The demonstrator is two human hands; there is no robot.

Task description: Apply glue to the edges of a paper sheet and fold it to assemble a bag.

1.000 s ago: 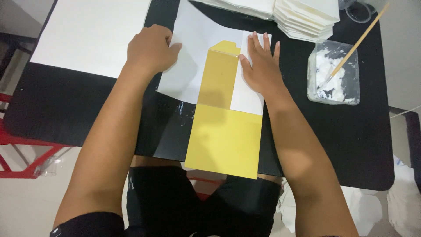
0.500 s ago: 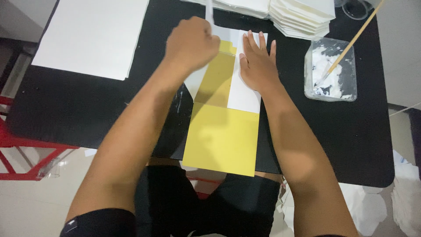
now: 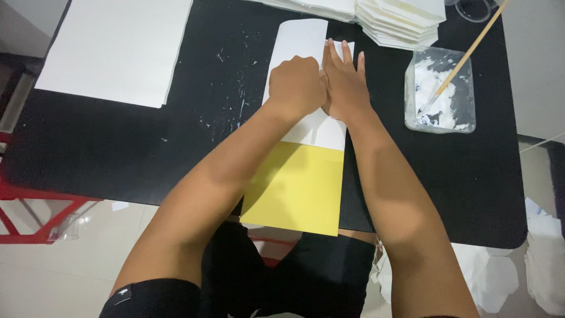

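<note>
A folded sheet, white on its outer face point(image 3: 300, 41) and yellow on its near part point(image 3: 297, 188), lies on the black table point(image 3: 118, 135). My left hand point(image 3: 296, 85) is closed into a fist and presses on the white flap. My right hand point(image 3: 344, 82) lies flat beside it, fingers together and extended, touching the left fist and holding the paper down. The yellow end hangs slightly over the near table edge.
A large white sheet point(image 3: 118, 50) lies at the far left. Stacks of folded white paper point(image 3: 400, 20) sit at the back. A clear tub of white paste point(image 3: 441, 91) with a wooden stick point(image 3: 468, 50) stands to the right. A red frame point(image 3: 35, 212) shows below left.
My left hand has swung from the left of the sheet over to the middle, folding the white flap across the yellow strip; it now presses next to my right hand, which stayed put.
</note>
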